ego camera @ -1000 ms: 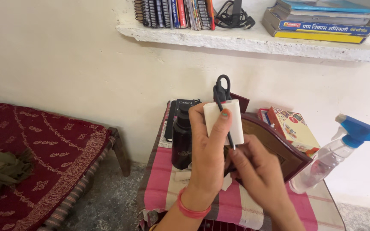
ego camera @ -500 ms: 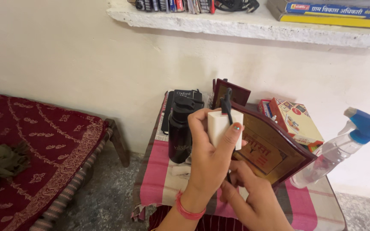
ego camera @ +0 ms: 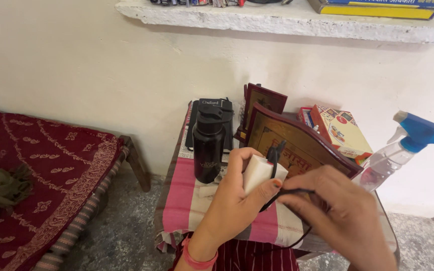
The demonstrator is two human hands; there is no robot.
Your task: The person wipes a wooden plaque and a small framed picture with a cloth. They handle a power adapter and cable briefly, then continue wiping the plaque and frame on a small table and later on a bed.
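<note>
A: What are the hands holding?

B: The left hand is gripping a white block-shaped charger, fingers wrapping its sides. The right hand is closing on the black cable running from the charger's top, just beside the left thumb.

A: Which containers are standing near?

B: Beyond the left hand a black bottle is standing capped, its contents hidden. Right of the right hand a clear spray bottle with a blue trigger is leaning; any liquid in it is hard to make out.

A: What is being cut off?

B: The cable's lower loop is disappearing under the right hand; the shelf and its books are cropped by the frame's top.
</note>
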